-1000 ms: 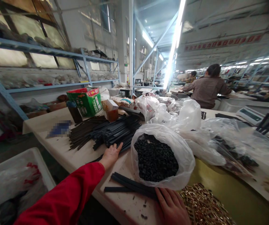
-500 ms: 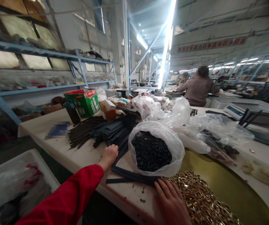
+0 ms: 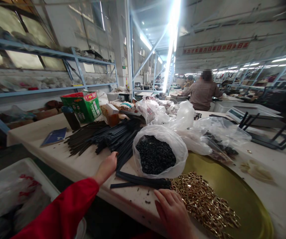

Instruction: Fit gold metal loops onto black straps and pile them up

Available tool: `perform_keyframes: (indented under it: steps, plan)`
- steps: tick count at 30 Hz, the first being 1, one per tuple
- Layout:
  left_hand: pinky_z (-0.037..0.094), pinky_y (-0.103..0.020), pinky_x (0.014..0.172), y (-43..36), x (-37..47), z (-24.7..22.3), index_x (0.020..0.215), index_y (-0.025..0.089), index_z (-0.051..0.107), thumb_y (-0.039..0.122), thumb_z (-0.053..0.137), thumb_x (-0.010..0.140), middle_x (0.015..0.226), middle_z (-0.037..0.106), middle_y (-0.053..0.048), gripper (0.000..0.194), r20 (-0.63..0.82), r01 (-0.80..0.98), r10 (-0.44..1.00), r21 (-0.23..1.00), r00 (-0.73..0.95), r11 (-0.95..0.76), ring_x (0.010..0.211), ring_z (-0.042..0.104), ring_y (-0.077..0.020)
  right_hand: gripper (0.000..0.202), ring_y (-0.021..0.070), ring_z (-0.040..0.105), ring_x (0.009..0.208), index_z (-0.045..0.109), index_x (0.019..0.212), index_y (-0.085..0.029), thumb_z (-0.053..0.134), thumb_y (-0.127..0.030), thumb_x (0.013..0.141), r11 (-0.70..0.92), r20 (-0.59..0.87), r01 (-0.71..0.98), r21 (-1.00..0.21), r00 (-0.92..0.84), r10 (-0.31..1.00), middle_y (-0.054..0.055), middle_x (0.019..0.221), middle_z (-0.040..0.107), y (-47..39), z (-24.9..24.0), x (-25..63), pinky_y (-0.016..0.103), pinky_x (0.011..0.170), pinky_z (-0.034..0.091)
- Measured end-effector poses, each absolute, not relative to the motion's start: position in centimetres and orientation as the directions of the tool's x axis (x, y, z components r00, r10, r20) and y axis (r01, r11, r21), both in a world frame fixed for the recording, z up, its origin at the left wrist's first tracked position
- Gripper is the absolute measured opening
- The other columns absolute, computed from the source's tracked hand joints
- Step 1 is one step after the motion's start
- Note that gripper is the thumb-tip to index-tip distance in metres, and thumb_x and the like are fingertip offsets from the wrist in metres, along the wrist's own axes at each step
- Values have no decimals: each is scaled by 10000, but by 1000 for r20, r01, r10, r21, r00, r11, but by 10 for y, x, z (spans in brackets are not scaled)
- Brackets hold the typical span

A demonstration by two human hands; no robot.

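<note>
My left hand (image 3: pixel 108 166), in a red sleeve, is closed at the near edge of a fanned pile of flat black strips (image 3: pixel 118 136). Its fingertips touch the strips; what they pinch is hidden. My right hand (image 3: pixel 173 206) lies open, fingers stretched out, just below the ends of a few separate black strips (image 3: pixel 143 180). Beside it, small gold metal buckles (image 3: pixel 205 199) are heaped on a gold-coloured round tray (image 3: pixel 247 202). Between the hands and farther back stands a white plastic bag (image 3: pixel 181 146), its mouth rolled open around many small black pieces (image 3: pixel 155 154).
A green carton (image 3: pixel 84 109), a dark cup (image 3: pixel 70 119) and a blue booklet (image 3: pixel 54 136) stand or lie at the left. Clear plastic bags (image 3: pixel 182 116) cover the table's back. A white bin (image 3: pixel 31 166) is below left. A person (image 3: pixel 201 89) sits farther off.
The view has shifted slightly right. My left hand has turned, its fingertips now at the strip pile's edge. My right hand has drawn back a little from the separate strips.
</note>
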State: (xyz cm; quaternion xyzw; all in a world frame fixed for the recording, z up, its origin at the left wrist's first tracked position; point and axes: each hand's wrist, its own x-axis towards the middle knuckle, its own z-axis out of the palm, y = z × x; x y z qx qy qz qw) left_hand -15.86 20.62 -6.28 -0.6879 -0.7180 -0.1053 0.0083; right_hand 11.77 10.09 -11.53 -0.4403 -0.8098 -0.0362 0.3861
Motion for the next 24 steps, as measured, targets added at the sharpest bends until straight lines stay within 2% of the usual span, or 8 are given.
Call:
perform_keyframes:
  steps: [2, 5, 9, 12, 14, 17, 20, 24]
  plan:
    - [472, -283, 810, 174, -157, -68, 1207, 138, 432, 218, 265, 927, 1078, 640, -117, 335, 175, 983, 985, 184, -13, -20, 974, 615, -198, 266, 184, 604, 756, 575, 1074, -215, 397, -279, 886, 533, 512, 629, -566, -239, 825, 52, 835, 653, 102, -111, 111, 300, 682, 461]
    - [495, -302, 793, 121, -154, -91, 1217, 201, 441, 302, 310, 906, 1096, 648, -96, 353, 206, 923, 965, 312, 164, -223, 969, 624, -221, 436, 135, 531, 510, 452, 1169, -159, 380, -463, 865, 232, 192, 263, -937, -171, 966, -2, 648, 574, 113, -105, 103, 241, 465, 425]
    - [501, -322, 793, 77, -137, -110, 1117, 278, 537, 311, 460, 829, 1013, 686, -60, 300, 140, 810, 939, 476, 313, -341, 895, 648, -242, 420, 74, 338, 373, 470, 889, -181, 446, -587, 786, -46, -38, -95, -994, -86, 996, -97, 480, 382, 127, -101, 97, 182, 357, 284]
    - [499, -290, 765, 80, -108, -99, 1065, 249, 560, 370, 458, 840, 985, 674, -59, 275, -23, 636, 948, 747, 316, -194, 883, 636, -216, 353, 73, 354, 390, 458, 722, -193, 522, -538, 764, -75, -64, -61, -995, -163, 985, -98, 461, 359, 129, -96, 94, 182, 378, 299]
    - [454, -208, 475, 95, -87, -87, 958, 204, 567, 407, 395, 861, 679, 636, -10, 283, -247, 443, 907, 893, 341, 77, 524, 589, -134, 275, 98, 455, 462, 511, 772, -180, 517, -454, 797, 7, -7, 55, -998, -248, 969, -60, 533, 468, 134, -90, 94, 201, 437, 376]
    - [292, -146, 336, 119, -62, -72, 884, 170, 517, 407, 468, 795, 553, 509, 65, 257, -400, 157, 852, 916, 338, 368, 331, 384, -41, 232, 152, 584, 743, 528, 1035, -169, 454, -300, 859, 303, 246, 403, -863, -189, 951, 34, 828, 613, 161, -76, 105, 257, 673, 465]
    - [276, -129, 329, 135, -53, -64, 869, 157, 498, 319, 480, 751, 596, 525, 58, 201, -442, 12, 842, 887, 310, 461, 346, 391, -26, 218, 146, 581, 886, 566, 1014, -176, 396, -150, 880, 319, 276, 889, -330, -233, 933, 67, 980, 607, 204, -71, 123, 237, 768, 429]
    - [269, -125, 318, 143, -50, -61, 904, 142, 497, 251, 464, 729, 620, 547, 43, 209, -473, -78, 818, 849, 328, 522, 361, 411, -28, 96, 196, 599, 784, 612, 846, -148, 537, -111, 798, 231, 183, 960, -161, -200, 962, 85, 841, 613, 243, -88, 140, 265, 652, 414]
